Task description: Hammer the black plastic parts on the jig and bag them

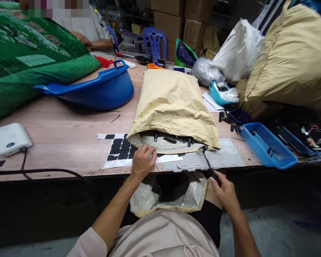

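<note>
My right hand [224,189] grips the black handle of a small hammer [208,162]. The hammer's head, with a yellowish face, is close to the right front lip of a tan sack [173,96]. This sack lies on its side, its mouth facing me, and several small black parts [170,139] show inside. My left hand [143,161] is at the left part of the sack's lip, fingers curled and thumb against forefinger; what they pinch is hidden. Below it lies a white sheet with black rounded patches [121,149]. Another open sack [168,207] sits at my lap.
Left on the table [77,142] are a blue basin [101,89], a green sack [37,64] and a white box with a cable [12,137]. A blue tray [267,142] and a bulging tan sack [291,60] stand right. Another person's arm [101,44] rests across the table.
</note>
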Demonstrator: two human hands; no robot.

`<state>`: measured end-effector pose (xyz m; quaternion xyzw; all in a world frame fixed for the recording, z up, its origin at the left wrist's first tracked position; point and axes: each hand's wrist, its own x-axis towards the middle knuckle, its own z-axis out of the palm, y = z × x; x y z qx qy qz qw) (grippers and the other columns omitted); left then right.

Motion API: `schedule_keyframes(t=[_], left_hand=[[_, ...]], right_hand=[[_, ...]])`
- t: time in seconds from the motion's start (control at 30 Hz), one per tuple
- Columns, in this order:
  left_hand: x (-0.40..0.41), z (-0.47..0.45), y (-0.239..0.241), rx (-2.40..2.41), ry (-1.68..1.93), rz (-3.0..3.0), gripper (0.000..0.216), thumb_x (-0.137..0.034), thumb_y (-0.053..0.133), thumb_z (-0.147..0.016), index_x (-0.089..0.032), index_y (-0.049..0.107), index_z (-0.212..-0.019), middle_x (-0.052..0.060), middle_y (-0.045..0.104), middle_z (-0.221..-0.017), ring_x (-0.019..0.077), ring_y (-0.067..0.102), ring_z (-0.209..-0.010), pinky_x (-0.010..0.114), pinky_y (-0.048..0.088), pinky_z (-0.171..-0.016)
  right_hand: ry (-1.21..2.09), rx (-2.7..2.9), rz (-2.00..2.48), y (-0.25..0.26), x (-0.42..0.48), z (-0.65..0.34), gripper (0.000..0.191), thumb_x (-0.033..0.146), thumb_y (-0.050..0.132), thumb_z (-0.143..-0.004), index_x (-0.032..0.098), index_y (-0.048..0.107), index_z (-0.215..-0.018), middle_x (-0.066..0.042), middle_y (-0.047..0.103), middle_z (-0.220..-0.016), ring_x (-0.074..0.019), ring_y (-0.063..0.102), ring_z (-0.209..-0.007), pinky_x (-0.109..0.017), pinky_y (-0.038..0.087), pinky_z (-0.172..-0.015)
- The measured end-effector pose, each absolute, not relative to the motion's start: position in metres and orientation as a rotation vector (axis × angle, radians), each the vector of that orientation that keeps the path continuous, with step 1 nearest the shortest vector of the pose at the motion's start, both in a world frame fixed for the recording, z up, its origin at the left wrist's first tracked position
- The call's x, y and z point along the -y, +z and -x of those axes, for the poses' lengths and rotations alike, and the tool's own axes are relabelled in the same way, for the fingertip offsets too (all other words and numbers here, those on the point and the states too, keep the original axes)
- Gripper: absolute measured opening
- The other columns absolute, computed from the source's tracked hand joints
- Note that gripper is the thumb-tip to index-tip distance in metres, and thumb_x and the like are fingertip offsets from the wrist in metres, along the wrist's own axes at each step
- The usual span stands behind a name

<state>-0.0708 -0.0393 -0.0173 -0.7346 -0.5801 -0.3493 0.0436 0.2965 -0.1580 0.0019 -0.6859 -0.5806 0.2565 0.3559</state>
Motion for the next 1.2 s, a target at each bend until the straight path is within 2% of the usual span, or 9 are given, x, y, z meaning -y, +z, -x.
schedule_keyframes(t=[0.1, 0.17, 0.27, 0.37, 0.43, 0.67, 0.97, 1.2], left_hand=[[0.043, 0.068, -0.014, 1.804, -1.031, 2.263, 0.019, -0.026, 0.056, -0.097, -0.02, 0.074, -0.1, 0.008, 0.067, -0.089, 0.0255, 0.063, -0.089, 0.038, 0.049, -0.08], [0.044, 0.068, -0.011, 1.831, -1.026, 2.28, 0.019, -0.027, 0.056, -0.097, -0.02, 0.074, -0.1, 0.008, 0.067, -0.089, 0.0251, 0.063, -0.089, 0.038, 0.05, -0.081], [0.044, 0.07, -0.009, 1.866, -1.036, 2.295, 0.02, -0.028, 0.056, -0.097, -0.02, 0.074, -0.099, 0.008, 0.066, -0.089, 0.0247, 0.062, -0.089, 0.038, 0.05, -0.084], [0.045, 0.072, -0.005, 1.917, -1.03, 2.305, 0.02, -0.028, 0.057, -0.096, -0.02, 0.074, -0.1, 0.008, 0.065, -0.091, 0.0244, 0.062, -0.09, 0.038, 0.051, -0.086], [0.047, 0.072, -0.002, 1.957, -1.001, 2.306, 0.02, -0.028, 0.057, -0.096, -0.02, 0.075, -0.101, 0.008, 0.065, -0.091, 0.024, 0.062, -0.091, 0.038, 0.051, -0.088], [0.052, 0.071, 0.006, 2.046, -0.812, 2.288, 0.021, -0.027, 0.058, -0.092, -0.02, 0.074, -0.103, 0.008, 0.064, -0.093, 0.024, 0.062, -0.092, 0.038, 0.051, -0.089], [0.055, 0.072, 0.01, 2.036, -0.689, 2.275, 0.022, -0.026, 0.057, -0.09, -0.019, 0.073, -0.104, 0.009, 0.064, -0.096, 0.0252, 0.063, -0.094, 0.037, 0.049, -0.087], [0.053, 0.075, 0.01, 2.068, -0.638, 2.334, 0.022, -0.024, 0.058, -0.09, -0.018, 0.07, -0.107, 0.01, 0.063, -0.1, 0.0272, 0.062, -0.099, 0.039, 0.047, -0.09]], right_hand=[[0.296, 1.808, 1.862, 0.026, 0.138, -0.333, 0.04, 0.054, 0.06, -0.094, 0.027, 0.077, -0.118, -0.007, 0.076, -0.091, -0.023, 0.068, -0.072, -0.037, 0.057, -0.072], [0.173, 1.988, 1.806, 0.037, 0.119, -0.353, 0.037, 0.05, 0.059, -0.096, 0.026, 0.077, -0.118, -0.009, 0.074, -0.097, -0.0242, 0.069, -0.079, -0.037, 0.056, -0.075], [0.167, 2.162, 1.684, 0.045, 0.089, -0.372, 0.035, 0.046, 0.057, -0.099, 0.027, 0.075, -0.121, -0.007, 0.07, -0.094, -0.0243, 0.069, -0.085, -0.035, 0.055, -0.073], [0.227, 2.278, 1.515, 0.043, 0.065, -0.379, 0.033, 0.041, 0.056, -0.101, 0.027, 0.072, -0.126, -0.008, 0.071, -0.1, -0.0255, 0.068, -0.095, -0.038, 0.055, -0.085], [0.153, 2.295, 1.464, 0.038, 0.056, -0.378, 0.033, 0.038, 0.054, -0.101, 0.025, 0.071, -0.127, -0.009, 0.073, -0.102, -0.0269, 0.067, -0.097, -0.04, 0.054, -0.089], [-0.333, 2.248, 1.556, 0.019, 0.054, -0.364, 0.029, 0.035, 0.061, -0.094, 0.02, 0.075, -0.114, -0.012, 0.072, -0.098, -0.0271, 0.062, -0.087, -0.038, 0.046, -0.077], [-0.388, 2.243, 1.609, 0.015, 0.059, -0.363, 0.028, 0.043, 0.062, -0.094, 0.018, 0.072, -0.1, -0.011, 0.068, -0.085, -0.0239, 0.055, -0.076, -0.035, 0.033, -0.066], [-0.183, 2.285, 1.708, 0.018, 0.058, -0.363, 0.035, 0.054, 0.063, -0.09, 0.019, 0.07, -0.094, -0.012, 0.064, -0.085, -0.0249, 0.052, -0.077, -0.036, 0.027, -0.068]])
